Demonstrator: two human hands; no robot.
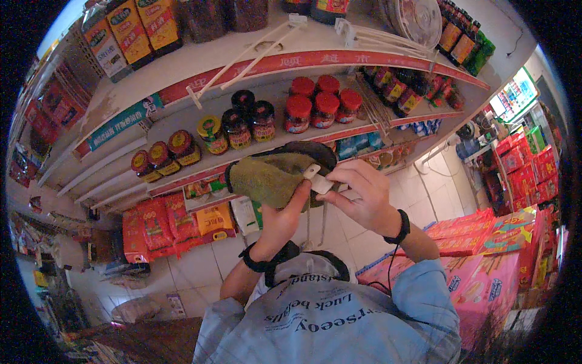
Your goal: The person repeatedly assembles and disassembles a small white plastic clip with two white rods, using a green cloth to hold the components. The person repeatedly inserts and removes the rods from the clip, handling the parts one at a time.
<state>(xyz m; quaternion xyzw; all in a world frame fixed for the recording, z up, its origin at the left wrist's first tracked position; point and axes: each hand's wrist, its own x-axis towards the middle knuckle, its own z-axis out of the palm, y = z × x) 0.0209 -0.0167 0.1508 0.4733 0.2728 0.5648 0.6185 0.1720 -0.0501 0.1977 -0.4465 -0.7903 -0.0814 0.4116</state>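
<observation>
A limp olive-green cloth thing (267, 177) with a dark edge hangs in front of the shelves; its exact kind is unclear. My left hand (282, 221) grips it from below, the thumb pressed beside a small white piece (320, 182) that looks like a tag or clip. The other fingers of that hand are hidden behind the cloth. From the right, my right hand (365, 193) pinches the white piece between thumb and fingertips. Both wrists wear black bands, with a thin dark cord running down from the right one.
Shelves ahead carry red-lidded jars (324, 104), dark-lidded jars (247, 121), and brown jars (165, 155) lying closer. White rods (242, 60) jut out above. Red packages (160, 224) stand low left. Pink and red boxes (473, 273) are stacked at right, beside the tiled floor (412, 194).
</observation>
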